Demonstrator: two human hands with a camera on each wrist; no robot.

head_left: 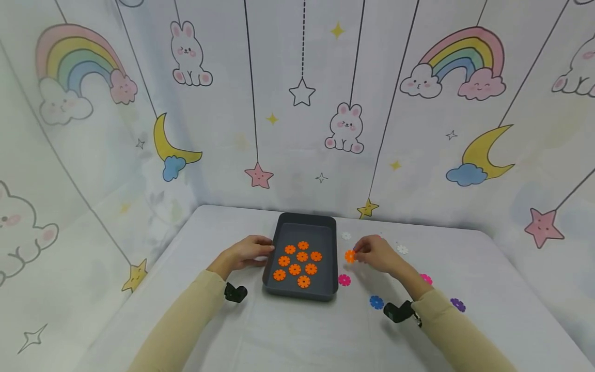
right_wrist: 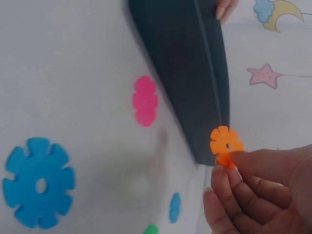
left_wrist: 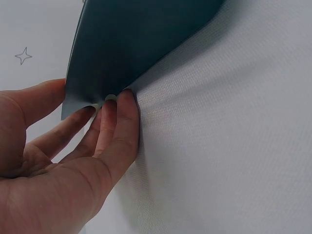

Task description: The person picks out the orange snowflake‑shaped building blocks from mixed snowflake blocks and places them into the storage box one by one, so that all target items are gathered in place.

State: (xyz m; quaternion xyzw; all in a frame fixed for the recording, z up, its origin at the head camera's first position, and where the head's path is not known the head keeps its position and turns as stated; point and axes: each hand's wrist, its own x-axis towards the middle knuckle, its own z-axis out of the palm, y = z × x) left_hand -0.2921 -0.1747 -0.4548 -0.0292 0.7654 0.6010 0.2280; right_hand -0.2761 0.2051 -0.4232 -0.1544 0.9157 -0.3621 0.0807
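A dark grey rectangular tray [head_left: 322, 280] lies on the white-covered table, with several orange flower-shaped discs [head_left: 295, 269] flat on its floor. At its left side is my left hand [head_left: 248, 251]; in the left wrist view the thumb touches the rim and the fingertips are against the outer wall. To the right of the tray, my right hand [head_left: 377, 254] pinches one orange notched disc [right_wrist: 221, 138] between thumb and fingers, above the table. Beneath and around that hand lie a pink disc [head_left: 344, 280] and a blue disc [head_left: 376, 302].
More discs are scattered right of the tray: white ones [head_left: 402, 249], a pink one [head_left: 426, 279] partly behind the right forearm, and a purple one [head_left: 457, 305]. A green disc [right_wrist: 151, 229] shows at the right wrist view's lower edge. A patterned curtain [head_left: 297, 134] stands behind the table.
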